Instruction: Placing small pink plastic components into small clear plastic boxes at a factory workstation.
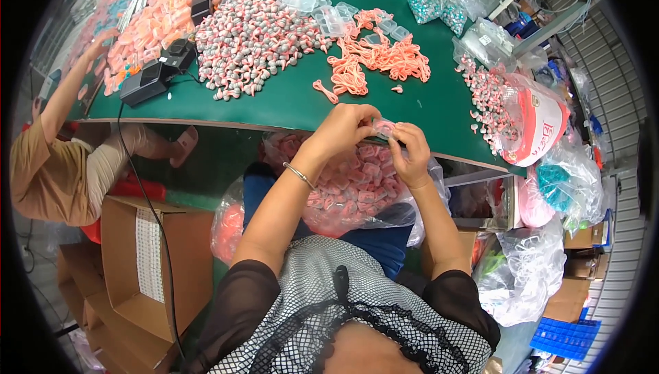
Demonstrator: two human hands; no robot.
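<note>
Close to the front edge of the green table [288,103], my left hand [349,125] and my right hand [410,149] meet on a small clear plastic case [384,127] with something pink in it. The fingers of both hands pinch it and partly cover it. Just beyond lie a folded coral cord [325,90] and a single small grey-and-pink piece [397,89]. Farther back are a heap of coral cords [388,58], a big pile of grey-and-pink pieces [254,38] and several empty clear cases [333,20]. Below my hands, an open plastic bag holds many pink-filled cases [364,182].
At the left, a co-worker [55,175] reaches an arm toward a heap of coral cases [161,17]. Black devices [147,82] trail a cable past a cardboard box [158,264]. A red-and-white bag [539,120] spills small pieces on the right.
</note>
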